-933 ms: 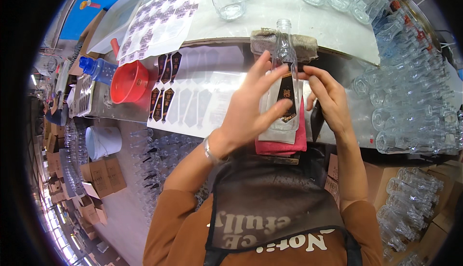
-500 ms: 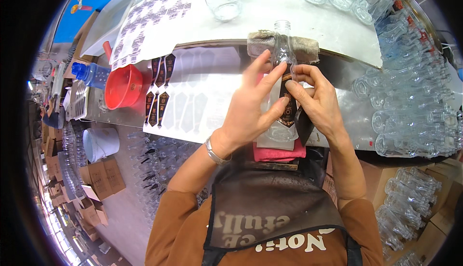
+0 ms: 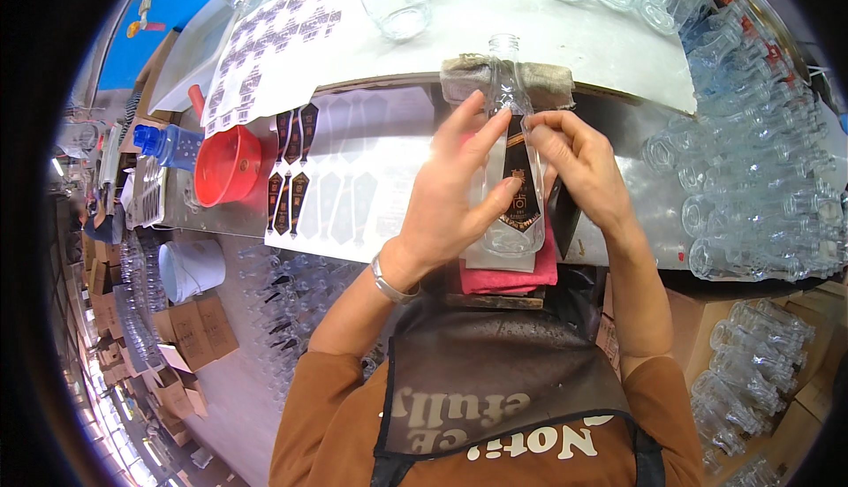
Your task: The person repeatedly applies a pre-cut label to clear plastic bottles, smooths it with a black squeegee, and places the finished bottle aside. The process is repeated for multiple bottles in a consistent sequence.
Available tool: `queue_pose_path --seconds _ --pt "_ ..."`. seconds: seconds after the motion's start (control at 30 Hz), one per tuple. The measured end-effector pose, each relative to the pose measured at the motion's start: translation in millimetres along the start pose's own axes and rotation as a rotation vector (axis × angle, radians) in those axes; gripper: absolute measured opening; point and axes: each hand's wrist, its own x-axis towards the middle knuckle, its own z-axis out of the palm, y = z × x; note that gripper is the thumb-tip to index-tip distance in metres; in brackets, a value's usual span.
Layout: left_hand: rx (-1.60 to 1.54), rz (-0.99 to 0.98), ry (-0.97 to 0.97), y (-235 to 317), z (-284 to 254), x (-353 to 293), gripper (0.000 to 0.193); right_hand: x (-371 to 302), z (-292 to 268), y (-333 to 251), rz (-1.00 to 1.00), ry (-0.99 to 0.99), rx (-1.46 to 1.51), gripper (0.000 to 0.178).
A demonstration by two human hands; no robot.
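Observation:
A clear glass bottle lies with its neck pointing away from me, its shoulder by a rolled beige cloth and its base end over a folded pink cloth. On its upper face is a black, tie-shaped label with gold and orange print. My left hand is open along the bottle's left side, fingers stretched, thumb tip at the label's lower part. At the right edge, near the label's top, my right hand has thumb and forefinger drawn together; what they pinch is hidden.
Left of the bottle lies a label sheet with a few black labels left. Beyond stand a red plastic bowl and a blue-capped bottle. Many glass bottles crowd the right side; more stand along the raised white board.
My right thumb has moved off the label's face to the bottle's right edge, uncovering more print. My left hand stays on the left side. The whole view has shifted slightly.

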Motion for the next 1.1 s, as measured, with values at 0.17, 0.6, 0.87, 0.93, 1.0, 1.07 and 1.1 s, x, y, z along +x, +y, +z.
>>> queue_pose_path --seconds 0.17,0.6,0.87,0.93,1.0,1.07,1.1 --pt "0.016 0.021 0.011 -4 1 0 0.064 20 -3 0 -0.053 0.026 -0.155 0.050" --pt "-0.068 -0.071 0.000 -2 3 -12 0.081 6 -6 13 0.028 -0.053 0.007 0.051" --pt "-0.242 -0.290 -0.137 7 -3 -54 0.085 -71 2 12 0.141 -0.077 0.159 0.055" --pt "-0.458 -0.361 -0.064 4 5 -48 0.077 -66 4 16 0.171 -0.028 0.202 0.055" --pt "-0.569 -0.390 -0.013 2 8 -43 0.065 -61 7 21 0.137 -0.016 0.137 0.056" --pt "-0.551 -0.388 0.009 1 11 -42 0.063 -59 13 22 0.096 0.012 0.094 0.055" --pt "-0.541 -0.387 0.020 0 12 -42 0.062 -58 14 23 0.090 0.024 0.089 0.055"
